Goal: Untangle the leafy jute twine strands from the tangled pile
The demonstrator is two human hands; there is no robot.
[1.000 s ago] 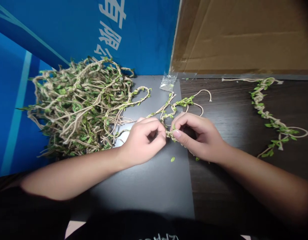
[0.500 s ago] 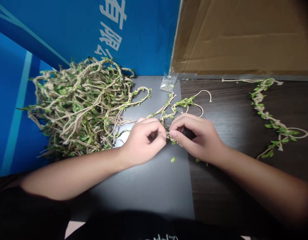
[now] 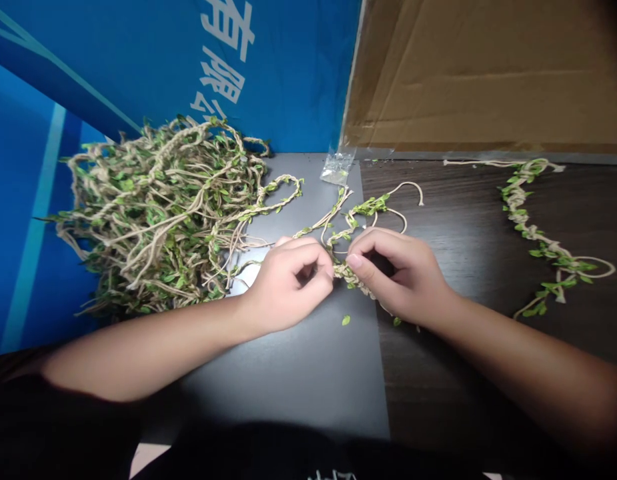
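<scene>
Twine set with small green leaves, a leafy vine strand (image 3: 355, 212), is pinched between both hands at the middle of the table (image 3: 308, 360). It is gripped by the left hand (image 3: 288, 283), whose fingers are curled shut with thumb and forefinger closed on the cord, and by the right hand (image 3: 395, 273), likewise closed, its thumb and forefinger nipping the same strand just beside the left fingertips. Between the two grips a short knotted stretch of the strand is seen; from there loose ends are looped away toward the back of the table. Just left of the hands a large tangled heap of vines (image 3: 158, 213) is piled against a blue panel (image 3: 138, 60). A loose green leaf (image 3: 345, 320) is found on the grey surface just below the hands. A second finished strand (image 3: 543, 233) is laid out well apart on the dark wood at the right, and a small clear plastic bag (image 3: 337, 167) is seen at the back, beside a cardboard sheet (image 3: 488, 73)
</scene>
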